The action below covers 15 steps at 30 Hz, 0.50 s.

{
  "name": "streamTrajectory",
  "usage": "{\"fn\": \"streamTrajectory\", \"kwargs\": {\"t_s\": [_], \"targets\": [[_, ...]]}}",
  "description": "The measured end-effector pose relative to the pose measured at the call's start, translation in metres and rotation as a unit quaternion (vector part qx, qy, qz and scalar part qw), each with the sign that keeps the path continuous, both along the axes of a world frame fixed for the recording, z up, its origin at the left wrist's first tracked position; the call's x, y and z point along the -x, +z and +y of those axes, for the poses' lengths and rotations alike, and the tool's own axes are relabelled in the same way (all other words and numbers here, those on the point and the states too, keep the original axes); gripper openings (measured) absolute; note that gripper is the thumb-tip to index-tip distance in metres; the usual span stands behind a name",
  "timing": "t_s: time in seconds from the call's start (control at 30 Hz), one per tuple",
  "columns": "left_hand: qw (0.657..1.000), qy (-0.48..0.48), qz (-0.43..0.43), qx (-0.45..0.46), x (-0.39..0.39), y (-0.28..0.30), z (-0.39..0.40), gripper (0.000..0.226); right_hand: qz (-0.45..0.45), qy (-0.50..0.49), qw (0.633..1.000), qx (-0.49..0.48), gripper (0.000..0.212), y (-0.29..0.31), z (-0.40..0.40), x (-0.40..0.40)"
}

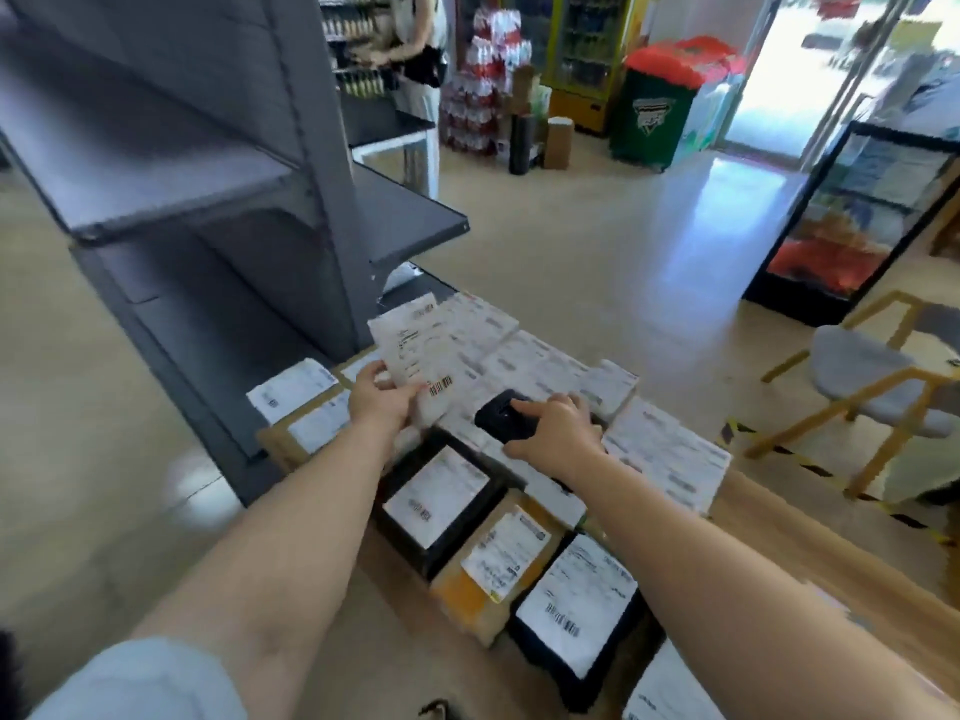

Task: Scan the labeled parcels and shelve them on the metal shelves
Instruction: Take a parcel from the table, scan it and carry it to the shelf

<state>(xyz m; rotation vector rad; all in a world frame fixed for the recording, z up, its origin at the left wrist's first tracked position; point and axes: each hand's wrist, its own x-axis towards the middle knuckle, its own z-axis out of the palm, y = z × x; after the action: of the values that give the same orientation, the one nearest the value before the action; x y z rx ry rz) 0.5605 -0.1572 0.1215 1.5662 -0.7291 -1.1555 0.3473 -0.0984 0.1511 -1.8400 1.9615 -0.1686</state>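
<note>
My left hand (pixel 378 402) grips a white labeled parcel (pixel 415 350) by its lower edge and holds it tilted up above the pile, barcode toward me. To its right, my right hand (pixel 556 426) holds a black handheld scanner (pixel 501 420), index finger on top of it, pointed at that parcel. Several labeled parcels (pixel 519 553), white, black and brown, lie in rows on the floor below both hands. The grey metal shelves (pixel 171 189) stand to the left, their visible boards bare.
A person stands at the back by a stocked shelf (pixel 358 54). Bottled-drink packs (pixel 483 85), a green bin (pixel 660 106) and a glass display case (pixel 857 220) ring the tan floor. A yellow-framed chair (pixel 872 387) stands at the right beside black-yellow floor tape.
</note>
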Motion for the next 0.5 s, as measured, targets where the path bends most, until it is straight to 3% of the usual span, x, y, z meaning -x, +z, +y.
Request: {"fn": "streamTrajectory", "kwargs": {"t_s": [0.27, 0.5], "targets": [[0.971, 0.231, 0.054, -0.037, -0.252, -0.016, 0.087, 0.049, -0.068, 0.209, 0.974, 0.047, 0.071, -0.006, -0.012, -0.237], [0.932, 0.349, 0.093, 0.031, -0.472, 0.014, 0.131, 0.053, -0.087, 0.321, 0.937, 0.11, 0.069, 0.017, -0.031, -0.485]]}}
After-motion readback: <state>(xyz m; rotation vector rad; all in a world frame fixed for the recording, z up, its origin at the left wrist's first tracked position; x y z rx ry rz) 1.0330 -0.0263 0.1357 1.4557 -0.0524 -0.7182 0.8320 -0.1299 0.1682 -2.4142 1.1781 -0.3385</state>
